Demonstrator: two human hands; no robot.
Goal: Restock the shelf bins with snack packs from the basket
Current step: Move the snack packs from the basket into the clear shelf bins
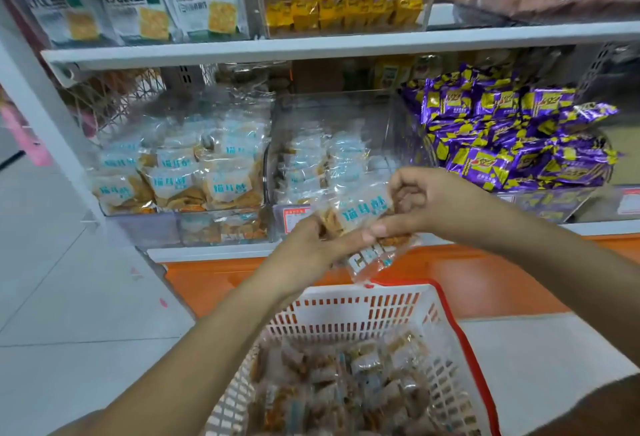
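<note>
Both of my hands hold clear snack packs (363, 216) with blue lettering, just above the far rim of the white basket (349, 311). My left hand (308, 248) grips them from the lower left, my right hand (422, 203) from the upper right. One pack hangs below the hands toward the basket. The basket holds several more packs (353, 380). Behind the hands stands the middle clear shelf bin (332, 106), partly filled with the same packs. The left bin (180, 169) is nearly full of them.
A bin of purple and yellow packs (512, 134) is to the right. The upper shelf carries cracker bags (197, 3) and yellow sweets (339, 3). An orange base panel (467, 283) runs below the shelf. Grey floor tiles lie to the left.
</note>
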